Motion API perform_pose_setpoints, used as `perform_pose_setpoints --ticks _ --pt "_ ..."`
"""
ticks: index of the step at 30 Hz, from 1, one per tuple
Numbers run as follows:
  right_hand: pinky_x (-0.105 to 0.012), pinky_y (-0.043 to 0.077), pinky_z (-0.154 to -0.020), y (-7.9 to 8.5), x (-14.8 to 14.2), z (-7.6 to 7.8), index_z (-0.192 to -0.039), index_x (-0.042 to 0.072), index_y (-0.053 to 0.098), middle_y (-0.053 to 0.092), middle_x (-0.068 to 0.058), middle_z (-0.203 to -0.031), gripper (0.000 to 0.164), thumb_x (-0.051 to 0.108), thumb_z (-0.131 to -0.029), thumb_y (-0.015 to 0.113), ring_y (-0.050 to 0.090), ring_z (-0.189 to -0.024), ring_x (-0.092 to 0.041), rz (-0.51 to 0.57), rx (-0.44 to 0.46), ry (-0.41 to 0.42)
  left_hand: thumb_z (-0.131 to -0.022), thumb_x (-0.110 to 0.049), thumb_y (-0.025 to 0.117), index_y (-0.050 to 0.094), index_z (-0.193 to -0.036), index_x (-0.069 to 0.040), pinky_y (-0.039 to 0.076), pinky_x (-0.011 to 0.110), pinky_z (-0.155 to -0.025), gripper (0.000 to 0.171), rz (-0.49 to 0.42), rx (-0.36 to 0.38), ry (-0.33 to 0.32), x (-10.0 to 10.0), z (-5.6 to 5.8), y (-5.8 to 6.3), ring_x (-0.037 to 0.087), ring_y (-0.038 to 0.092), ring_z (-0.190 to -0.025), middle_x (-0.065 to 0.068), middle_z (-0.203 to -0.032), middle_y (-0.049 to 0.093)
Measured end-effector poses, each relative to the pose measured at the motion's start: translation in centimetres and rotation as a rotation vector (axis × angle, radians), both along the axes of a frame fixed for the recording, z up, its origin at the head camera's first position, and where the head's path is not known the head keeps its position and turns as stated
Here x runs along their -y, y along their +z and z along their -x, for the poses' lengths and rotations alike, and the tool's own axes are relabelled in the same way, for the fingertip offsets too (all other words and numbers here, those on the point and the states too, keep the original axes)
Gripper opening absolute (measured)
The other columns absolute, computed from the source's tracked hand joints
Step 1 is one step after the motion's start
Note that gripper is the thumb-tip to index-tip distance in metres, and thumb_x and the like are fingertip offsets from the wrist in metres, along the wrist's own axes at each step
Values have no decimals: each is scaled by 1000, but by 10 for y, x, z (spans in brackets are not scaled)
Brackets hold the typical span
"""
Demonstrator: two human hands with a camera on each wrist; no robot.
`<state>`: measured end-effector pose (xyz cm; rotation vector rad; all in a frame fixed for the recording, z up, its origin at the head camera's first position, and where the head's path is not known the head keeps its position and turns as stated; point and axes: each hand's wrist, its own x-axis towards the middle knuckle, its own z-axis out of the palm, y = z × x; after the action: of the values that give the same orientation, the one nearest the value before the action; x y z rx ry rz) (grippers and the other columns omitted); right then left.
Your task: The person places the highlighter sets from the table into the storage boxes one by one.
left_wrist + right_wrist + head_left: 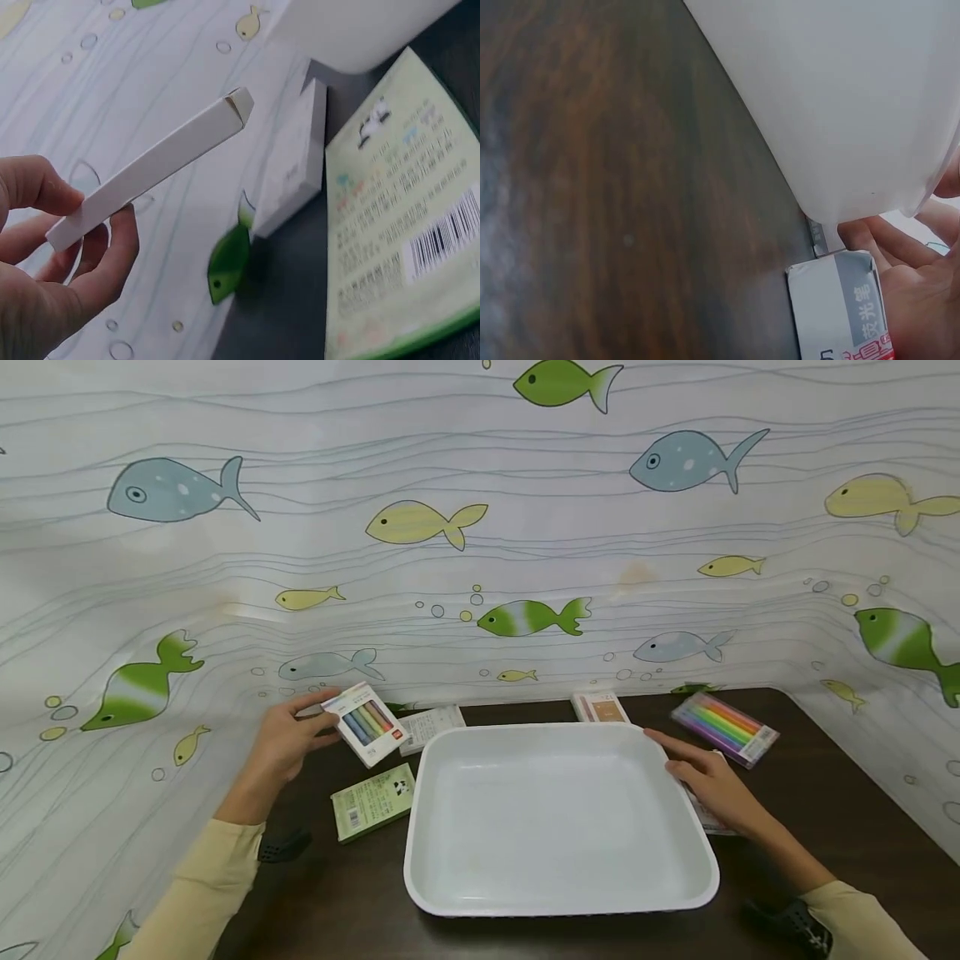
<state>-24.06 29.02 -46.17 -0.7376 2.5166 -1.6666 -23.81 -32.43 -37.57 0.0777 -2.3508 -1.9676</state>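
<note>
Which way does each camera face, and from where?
Head: on head, facing forward, down at tray; left hand, right hand, sleeves show.
Left wrist: on that wrist, facing held box; left hand shows.
Right wrist: on that wrist, facing tray and table; right hand partly shows.
Shared by head and left wrist: green box.

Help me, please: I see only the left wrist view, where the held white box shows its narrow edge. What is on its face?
Observer: In the head view, the held white box shows a row of coloured sticks on its face.
Operator: Thank you. And where is the right hand?
Observer: The right hand touches the rim of the white tray, near its far right corner.
Operator: Does something lie beyond that corner?
Observer: Yes, a rainbow-coloured pack lies on the dark table, to the right of it.
</note>
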Motion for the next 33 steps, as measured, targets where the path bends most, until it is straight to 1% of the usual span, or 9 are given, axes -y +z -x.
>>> perform_pose_setpoints --ticks 3,7,12,16,21,27,33 --pt "-39 60 -77 0 -2 0 -157 15 43 44 -22 -152 46 15 -111 45 66 -114 -19 -2 5 8 -102 0 59 41 -153 3 56 38 -87 54 18 -13 -15 -8 -1 5 10 63 -100 29 -155 25" --pt "-38 60 -76 -1 -1 1 -157 15 44 45 -21 -152 46 15 -111 45 67 -113 -19 -5 -1 -8 -102 -2 60 42 -154 1 55 38 -89 54 20 -10 -28 -13 -3 14 10 63 -103 28 -154 28" --pt "-37 60 -77 1 -2 -1 -156 13 45 45 -21 -152 45 16 -111 45 66 -114 -22 -10 3 -9 -102 -1 59 43 -153 0 55 38 -89 53 27 13 -25 -19 -3 16 18 62 -109 29 -153 31" --pt "-38 60 -77 2 -2 0 -156 13 44 44 -22 -153 46 16 -111 46 66 -115 -23 -7 -1 -4 -103 -1 58 44 -153 0 55 39 -90 52 41 2 -28 -22 -2 18 26 61 -114 28 -152 33" --pt "-37 60 -78 2 -1 1 -157 13 43 43 -23 -153 46 15 -111 45 65 -116 -23 -9 -7 2 -103 -1 57 44 -153 0 55 39 -90 52 45 5 -64 -27 -2 22 31 58 -119 26 -155 30" --pt "-38 60 -77 1 -1 3 -157 15 44 43 -20 -153 46 17 -111 46 65 -115 -22 1 4 3 -103 0 56 44 -153 0 54 43 -92 51 63 15 -104 -31 -5 26 39 52 -125 24 -158 26" --pt "-37 60 -77 0 -2 1 -157 15 44 43 -22 -154 46 17 -111 45 66 -115 -22 -14 0 -9 -102 0 59 46 -151 2 55 40 -90 51 53 0 -167 -37 -10 28 37 55 -123 24 -156 29"
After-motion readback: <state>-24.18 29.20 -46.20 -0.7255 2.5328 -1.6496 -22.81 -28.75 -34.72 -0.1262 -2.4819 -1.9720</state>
